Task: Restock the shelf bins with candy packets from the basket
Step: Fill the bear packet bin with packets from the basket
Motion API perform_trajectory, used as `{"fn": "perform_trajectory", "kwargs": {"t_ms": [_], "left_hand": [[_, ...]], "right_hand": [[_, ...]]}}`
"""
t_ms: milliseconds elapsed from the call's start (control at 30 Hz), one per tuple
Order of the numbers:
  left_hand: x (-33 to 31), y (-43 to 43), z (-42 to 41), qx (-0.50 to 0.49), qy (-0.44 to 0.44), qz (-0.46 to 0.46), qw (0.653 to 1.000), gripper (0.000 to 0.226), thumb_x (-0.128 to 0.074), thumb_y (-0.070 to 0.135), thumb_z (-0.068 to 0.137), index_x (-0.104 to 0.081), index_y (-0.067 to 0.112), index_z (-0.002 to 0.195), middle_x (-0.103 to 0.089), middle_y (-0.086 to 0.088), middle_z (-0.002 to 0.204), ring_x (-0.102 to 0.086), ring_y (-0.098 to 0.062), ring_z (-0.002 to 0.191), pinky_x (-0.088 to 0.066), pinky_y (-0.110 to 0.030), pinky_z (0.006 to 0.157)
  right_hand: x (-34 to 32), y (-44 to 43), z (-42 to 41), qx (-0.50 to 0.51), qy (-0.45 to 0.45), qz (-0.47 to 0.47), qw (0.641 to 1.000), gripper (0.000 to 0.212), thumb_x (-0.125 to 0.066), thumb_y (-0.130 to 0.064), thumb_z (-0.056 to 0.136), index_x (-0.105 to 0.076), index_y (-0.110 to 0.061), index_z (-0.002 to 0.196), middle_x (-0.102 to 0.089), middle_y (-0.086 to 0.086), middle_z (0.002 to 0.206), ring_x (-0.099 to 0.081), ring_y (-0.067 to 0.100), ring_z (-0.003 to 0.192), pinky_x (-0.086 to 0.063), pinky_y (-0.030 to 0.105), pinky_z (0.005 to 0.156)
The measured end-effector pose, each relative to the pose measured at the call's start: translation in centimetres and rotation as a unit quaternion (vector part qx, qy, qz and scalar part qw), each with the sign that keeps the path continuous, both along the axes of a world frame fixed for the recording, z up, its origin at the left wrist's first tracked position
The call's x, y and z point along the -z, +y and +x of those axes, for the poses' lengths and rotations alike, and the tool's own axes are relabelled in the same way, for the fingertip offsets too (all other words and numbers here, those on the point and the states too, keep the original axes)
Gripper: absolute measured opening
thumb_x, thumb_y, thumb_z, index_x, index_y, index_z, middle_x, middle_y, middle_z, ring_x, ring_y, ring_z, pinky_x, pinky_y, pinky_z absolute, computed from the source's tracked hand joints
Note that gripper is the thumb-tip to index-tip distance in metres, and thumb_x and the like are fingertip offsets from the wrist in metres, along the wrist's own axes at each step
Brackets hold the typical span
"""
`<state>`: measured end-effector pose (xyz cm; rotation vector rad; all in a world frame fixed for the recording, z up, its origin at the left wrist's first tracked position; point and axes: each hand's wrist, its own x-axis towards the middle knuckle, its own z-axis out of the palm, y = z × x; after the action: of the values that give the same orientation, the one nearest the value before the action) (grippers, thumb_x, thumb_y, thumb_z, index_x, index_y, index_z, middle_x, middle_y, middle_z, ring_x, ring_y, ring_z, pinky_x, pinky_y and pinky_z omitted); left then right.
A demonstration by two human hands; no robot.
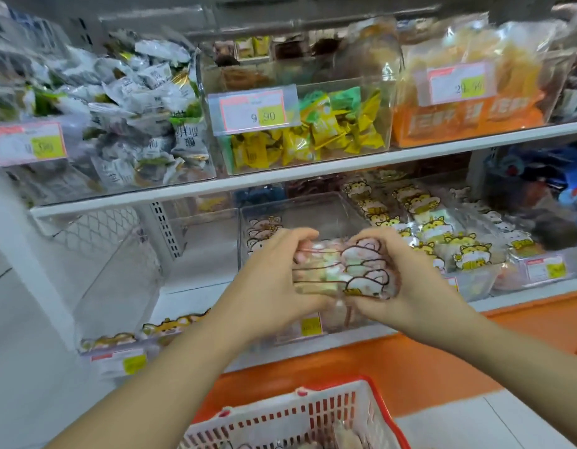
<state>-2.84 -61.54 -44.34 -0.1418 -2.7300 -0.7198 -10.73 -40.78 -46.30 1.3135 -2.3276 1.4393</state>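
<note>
Both hands hold one stack of candy packets (344,268), clear wrappers with pink cartoon animals, over the front of a clear shelf bin (313,209) on the lower shelf. My left hand (274,273) grips the stack's left side with curled fingers. My right hand (407,277) grips its right side. A few matching packets stand at the bin's back left. The red and white basket (300,413) sits below near the bottom edge, with more packets blurred inside it.
A tilted clear bin (119,286) to the left holds a few tiger packets. Right of the middle bin lies a bin of yellow tiger packets (442,234). The upper shelf (313,171) carries bins of grey-white, yellow-green and orange packs with price tags.
</note>
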Motion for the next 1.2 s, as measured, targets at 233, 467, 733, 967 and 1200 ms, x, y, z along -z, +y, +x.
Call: {"fn": "perform_trajectory", "kwargs": {"t_ms": [233,467,733,967,1200], "left_hand": [[-0.2,-6.1,-7.1,-0.067,-0.054,0.011,0.996,0.071,-0.076,0.052,0.081,-0.047,0.033,0.143,-0.048,0.017,0.139,-0.047,-0.003,0.128,-0.036,-0.02,0.102],[1.6,-8.6,-12.9,-0.075,-0.096,-0.108,0.987,0.024,-0.066,0.032,0.096,-0.07,0.032,0.12,-0.067,0.01,0.128,-0.061,-0.01,0.116,-0.045,-0.026,0.096],[2.1,-8.8,-16.5,-0.024,-0.121,-0.195,0.973,0.026,-0.061,0.039,0.097,-0.07,0.032,0.121,-0.064,0.011,0.127,-0.061,-0.01,0.109,-0.046,-0.025,0.092],[2.8,-9.6,-17.7,0.011,-0.177,-0.149,0.973,0.026,-0.062,0.046,0.095,-0.076,0.027,0.108,-0.07,0.012,0.113,-0.063,-0.007,0.099,-0.051,-0.028,0.092],[3.0,-10.8,-18.0,0.017,-0.179,-0.146,0.973,0.029,-0.058,0.048,0.096,-0.076,0.026,0.102,-0.07,0.01,0.102,-0.064,-0.009,0.091,-0.054,-0.036,0.088]], "right_hand": [[0.1,-2.2,-7.1,0.116,0.034,-0.051,0.991,0.059,-0.086,-0.019,0.073,-0.044,-0.035,0.112,-0.061,-0.022,0.097,-0.065,-0.001,0.088,-0.056,0.027,0.074],[-0.8,-6.1,-11.6,0.189,0.153,0.104,0.964,0.062,-0.078,-0.036,0.073,-0.036,-0.041,0.119,-0.066,-0.008,0.098,-0.065,0.015,0.088,-0.054,0.034,0.075],[-0.5,-10.5,-17.0,0.21,0.219,0.295,0.906,0.076,-0.072,-0.052,0.083,-0.026,-0.033,0.14,-0.065,0.006,0.098,-0.065,0.032,0.089,-0.056,0.04,0.073],[-0.4,-14.3,-20.0,0.174,0.103,0.382,0.902,0.074,-0.078,-0.029,0.08,-0.032,-0.032,0.138,-0.059,0.004,0.126,-0.06,0.029,0.103,-0.05,0.036,0.077],[1.3,-17.2,-20.8,0.096,0.105,0.448,0.882,0.091,-0.083,-0.014,0.076,-0.029,-0.028,0.149,-0.052,0.002,0.141,-0.056,0.022,0.111,-0.046,0.029,0.076]]}}
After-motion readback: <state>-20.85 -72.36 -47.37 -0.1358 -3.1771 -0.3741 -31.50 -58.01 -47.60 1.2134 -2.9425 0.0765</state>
